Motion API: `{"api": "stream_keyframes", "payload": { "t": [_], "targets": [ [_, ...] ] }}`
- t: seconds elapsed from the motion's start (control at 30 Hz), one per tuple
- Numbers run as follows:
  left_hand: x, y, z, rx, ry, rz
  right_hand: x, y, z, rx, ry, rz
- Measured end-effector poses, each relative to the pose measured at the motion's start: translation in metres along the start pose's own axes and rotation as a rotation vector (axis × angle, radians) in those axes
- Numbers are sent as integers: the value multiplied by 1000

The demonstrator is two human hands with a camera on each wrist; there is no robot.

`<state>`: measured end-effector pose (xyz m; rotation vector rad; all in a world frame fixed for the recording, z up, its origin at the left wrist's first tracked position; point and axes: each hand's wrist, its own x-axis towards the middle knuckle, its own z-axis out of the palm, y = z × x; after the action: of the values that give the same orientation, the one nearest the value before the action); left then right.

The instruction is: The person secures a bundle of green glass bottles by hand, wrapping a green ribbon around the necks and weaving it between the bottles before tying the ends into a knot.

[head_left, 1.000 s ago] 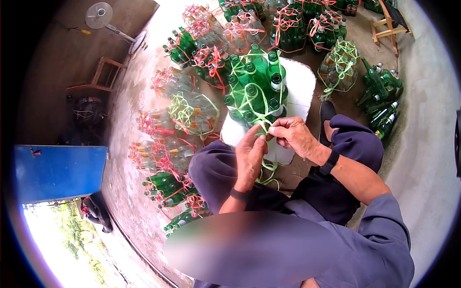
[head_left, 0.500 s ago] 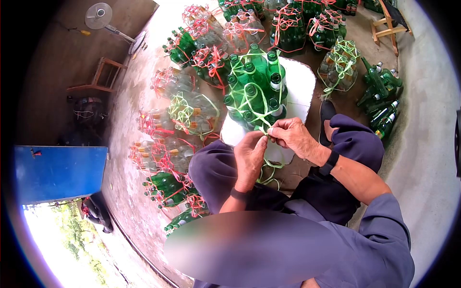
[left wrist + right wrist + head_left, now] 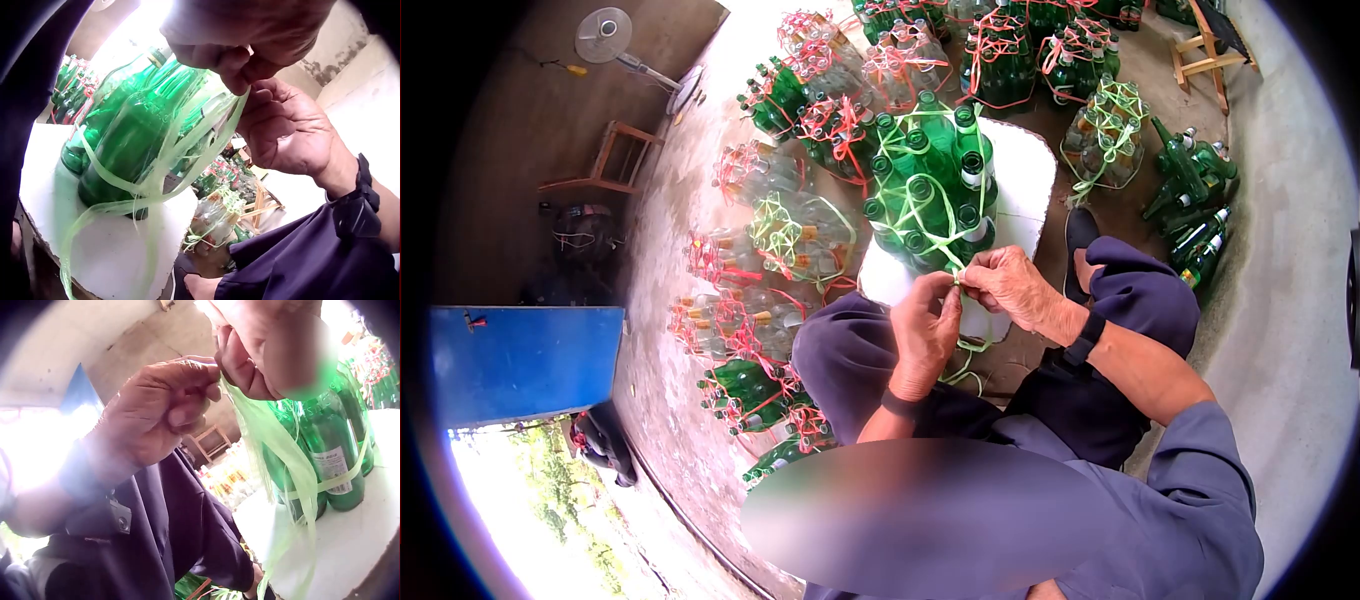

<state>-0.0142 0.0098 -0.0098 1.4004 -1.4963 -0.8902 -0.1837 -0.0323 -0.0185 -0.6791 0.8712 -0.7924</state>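
Note:
A cluster of green glass bottles (image 3: 930,190) stands on a white board (image 3: 1025,190), bound with light green plastic string (image 3: 920,205). Both hands meet at the cluster's near side. My left hand (image 3: 925,325) pinches the string with curled fingers, and my right hand (image 3: 1010,285) pinches the same string just beside it. The left wrist view shows the green string (image 3: 181,156) running from the fingers down around the bottles (image 3: 128,147). In the right wrist view the string (image 3: 287,456) hangs from the pinching fingers in front of the bottles (image 3: 331,456).
Many tied bottle bundles surround the board: red-strung ones (image 3: 745,330) to the left and back, a green-strung one (image 3: 805,235) nearby, loose green bottles (image 3: 1195,190) at right. A wooden stool (image 3: 615,155), a fan (image 3: 605,30) and a blue box (image 3: 520,360) stand at left.
Both hands have stayed at the knot, shifting slightly downward and working the green string between the fingers. The bottle cluster has not moved.

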Motion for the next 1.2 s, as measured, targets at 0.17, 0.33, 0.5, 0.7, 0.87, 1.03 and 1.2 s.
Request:
{"api": "stream_keyframes", "payload": {
  "t": [0.17, 0.33, 0.5, 0.7, 0.87, 1.03, 1.2],
  "targets": [
    [1, -2, 1, 29, 18, 61, -2, -3, 3, -19, 10, 12],
    [2, 1, -1, -10, -22, 17, -1, -1, 1, -21, 12, 9],
    [3, 2, -5, -118, -96, -104, 1, 2, -4, 35, -23, 71],
    [10, 7, -13, -399, -174, -426, 3, 0, -9, 107, -90, 175],
    [12, 2, -10, -571, -175, -497, 4, 0, -2, -130, -50, 2],
    [11, -3, -5, -603, -100, -421, 2, -3, 0, -76, -32, 20],
    [11, 6, -8, -501, -125, -389, 1, -2, -1, -12, -54, 36]
  ]
}}
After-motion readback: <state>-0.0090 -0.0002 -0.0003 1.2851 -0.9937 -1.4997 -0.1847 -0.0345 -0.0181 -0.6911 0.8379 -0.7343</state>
